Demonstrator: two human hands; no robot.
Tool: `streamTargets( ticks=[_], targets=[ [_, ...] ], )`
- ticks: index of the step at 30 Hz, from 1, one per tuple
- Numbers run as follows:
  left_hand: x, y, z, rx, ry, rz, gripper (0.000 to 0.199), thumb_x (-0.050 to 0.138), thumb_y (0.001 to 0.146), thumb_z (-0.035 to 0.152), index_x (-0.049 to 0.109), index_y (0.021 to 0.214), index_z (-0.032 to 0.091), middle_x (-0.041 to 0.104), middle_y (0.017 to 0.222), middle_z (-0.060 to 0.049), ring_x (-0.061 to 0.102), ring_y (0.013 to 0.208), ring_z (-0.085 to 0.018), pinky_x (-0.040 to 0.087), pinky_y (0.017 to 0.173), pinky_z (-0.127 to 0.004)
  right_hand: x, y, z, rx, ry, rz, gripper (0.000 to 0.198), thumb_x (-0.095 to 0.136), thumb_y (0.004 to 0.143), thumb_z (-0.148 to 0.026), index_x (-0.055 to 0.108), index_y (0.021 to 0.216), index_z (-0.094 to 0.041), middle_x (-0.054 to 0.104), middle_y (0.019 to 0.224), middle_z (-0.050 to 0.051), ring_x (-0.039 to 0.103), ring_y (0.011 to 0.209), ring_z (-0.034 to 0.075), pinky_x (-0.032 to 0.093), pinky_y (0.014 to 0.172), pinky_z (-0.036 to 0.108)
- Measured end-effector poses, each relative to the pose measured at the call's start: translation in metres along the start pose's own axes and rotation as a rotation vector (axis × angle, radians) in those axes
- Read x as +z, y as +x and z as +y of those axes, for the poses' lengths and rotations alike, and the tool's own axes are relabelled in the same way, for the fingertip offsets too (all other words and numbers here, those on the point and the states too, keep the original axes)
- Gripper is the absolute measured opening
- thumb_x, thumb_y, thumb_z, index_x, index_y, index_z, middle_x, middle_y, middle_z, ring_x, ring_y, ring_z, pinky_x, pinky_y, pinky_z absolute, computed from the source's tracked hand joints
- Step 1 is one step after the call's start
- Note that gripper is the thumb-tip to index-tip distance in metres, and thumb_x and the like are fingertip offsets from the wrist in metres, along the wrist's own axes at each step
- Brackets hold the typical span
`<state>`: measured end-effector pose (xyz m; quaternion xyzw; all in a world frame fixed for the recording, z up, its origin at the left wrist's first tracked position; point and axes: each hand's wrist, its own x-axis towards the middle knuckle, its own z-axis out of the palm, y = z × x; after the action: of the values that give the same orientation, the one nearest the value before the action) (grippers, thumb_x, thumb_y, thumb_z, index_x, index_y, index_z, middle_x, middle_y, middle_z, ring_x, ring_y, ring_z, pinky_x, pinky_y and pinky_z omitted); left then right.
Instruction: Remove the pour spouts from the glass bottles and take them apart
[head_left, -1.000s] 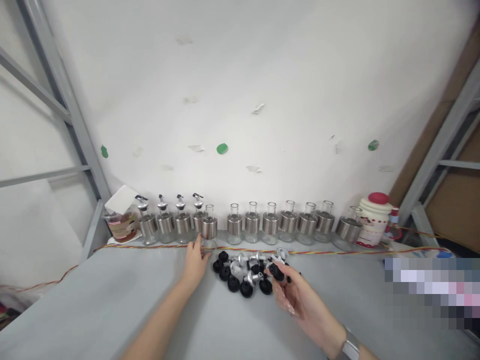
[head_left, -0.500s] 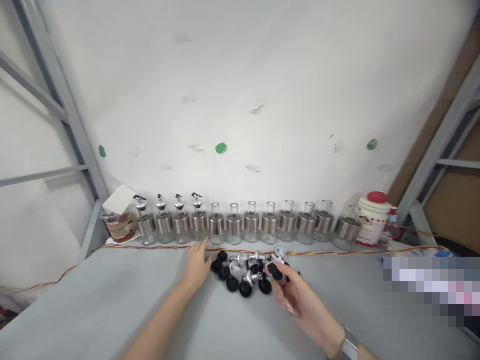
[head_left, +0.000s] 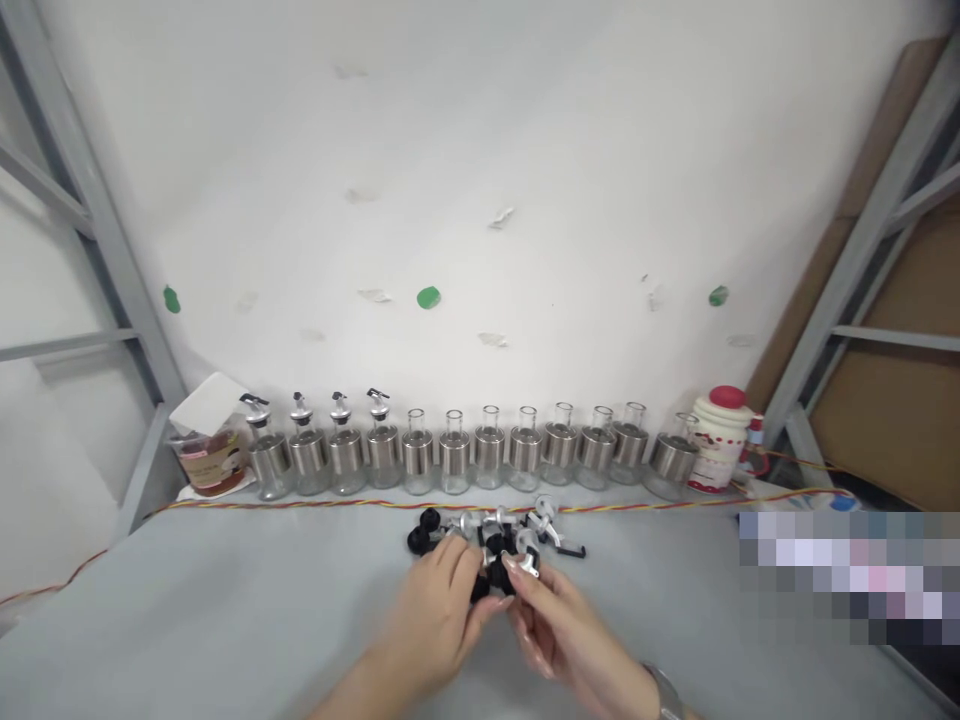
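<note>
Thumb and fingertips of my right hand (head_left: pixel 559 618) are closed round a bottle pour spout (head_left: pixel 501 573) with a black stopper end and a silvery part. Close against it on the left, my left hand (head_left: pixel 439 605) has curled fingers, its thumb tip reaching the spout's near side. A black stopper (head_left: pixel 479 588) shows between that thumb and the fingers; whether it is gripped is hidden. Behind both hands lies a pile of loose pour spouts, including a black-based one (head_left: pixel 430 519) and a silver one with a black lever (head_left: pixel 559 540).
Along the wall stands a row of glass bottles with steel sleeves; the left ones carry spouts, such as this bottle (head_left: pixel 382 455), and others are open-necked, like this bottle (head_left: pixel 454 455). A plastic tub (head_left: pixel 214 465) and a cream jar (head_left: pixel 716 445) flank them. A twisted wire (head_left: pixel 315 506) crosses the table.
My right hand has moved left and nearer with the pour spout. My left hand has come right and nearer, from beside the pile to the spout. The view has shifted slightly.
</note>
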<state>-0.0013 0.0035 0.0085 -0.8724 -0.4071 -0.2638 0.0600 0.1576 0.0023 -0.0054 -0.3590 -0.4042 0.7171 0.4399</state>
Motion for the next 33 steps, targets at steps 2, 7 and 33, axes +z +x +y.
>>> streamTargets(
  ticks=[2,7,33],
  targets=[
    [-0.003,0.001,0.000,0.025,0.031,-0.010,0.019,0.037,0.084,0.032,0.048,0.088,0.016,0.054,0.081,-0.008,0.051,0.074,-0.021,0.045,0.059,-0.033,0.003,-0.002,0.004,-0.001,0.007,-0.072,0.038,0.056,0.070,-0.054,0.044,0.074,-0.018,0.047,0.042,-0.008,0.036,0.027,0.004,0.027,0.026,0.013],
    [-0.010,0.002,0.004,0.129,0.059,0.006,0.021,0.040,0.082,0.037,0.048,0.084,0.017,0.054,0.079,-0.007,0.050,0.070,-0.020,0.043,0.055,-0.030,0.010,-0.005,0.006,0.062,0.065,-0.098,0.041,0.052,0.071,-0.058,0.042,0.076,-0.019,0.052,0.044,-0.005,0.045,0.030,0.007,0.032,0.028,0.014],
    [0.014,-0.007,0.003,-0.072,-0.003,0.361,0.014,0.032,0.085,0.019,0.039,0.073,0.019,0.047,0.059,0.000,0.048,0.052,-0.013,0.038,0.049,-0.022,0.007,-0.017,0.012,-0.545,-0.798,0.107,0.030,0.032,0.089,-0.031,0.039,0.117,-0.021,0.056,0.100,0.007,0.057,0.085,0.016,0.047,0.076,0.027]
  ],
)
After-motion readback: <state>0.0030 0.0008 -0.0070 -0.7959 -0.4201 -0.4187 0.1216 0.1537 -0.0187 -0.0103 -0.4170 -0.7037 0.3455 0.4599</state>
